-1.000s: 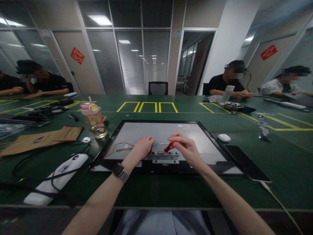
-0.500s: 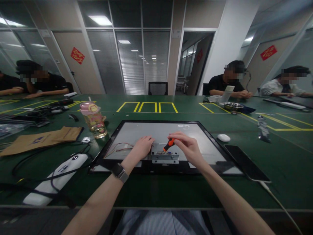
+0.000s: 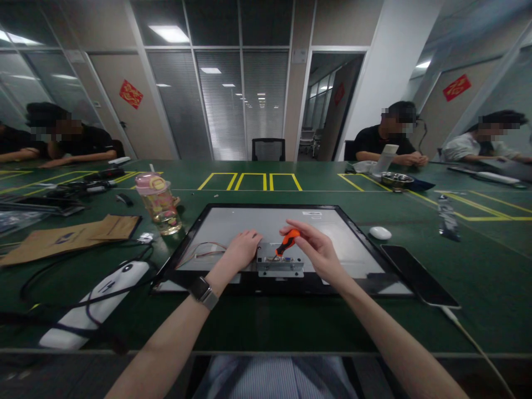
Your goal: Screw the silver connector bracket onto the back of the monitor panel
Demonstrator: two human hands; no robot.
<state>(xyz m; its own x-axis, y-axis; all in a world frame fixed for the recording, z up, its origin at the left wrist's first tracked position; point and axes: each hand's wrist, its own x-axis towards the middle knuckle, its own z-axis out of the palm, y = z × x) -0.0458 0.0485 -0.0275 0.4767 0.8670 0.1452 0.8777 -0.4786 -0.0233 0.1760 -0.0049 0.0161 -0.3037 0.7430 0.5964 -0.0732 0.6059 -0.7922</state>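
My right hand holds a small orange and black screwdriver by its handle, between thumb and fingers. The tool leans, its lower end down among small parts on a metal bracket; the tip is too small to make out. At the bracket's left side, the bent fingers of my left hand press on its edge, the fingertips partly hidden. Beneath both hands lies a flat display panel with a grey back and black frame. Thin wires run across the panel to the left.
A pink-lidded bottle, a brown paper bag and a white power strip with black cables lie left. On the right are a white case, a phone on a cable and a metal bowl. Several people sit across the table.
The fingers of my right hand have shifted and spread slightly around the screwdriver, so more of its orange handle shows. My left hand stays in place.
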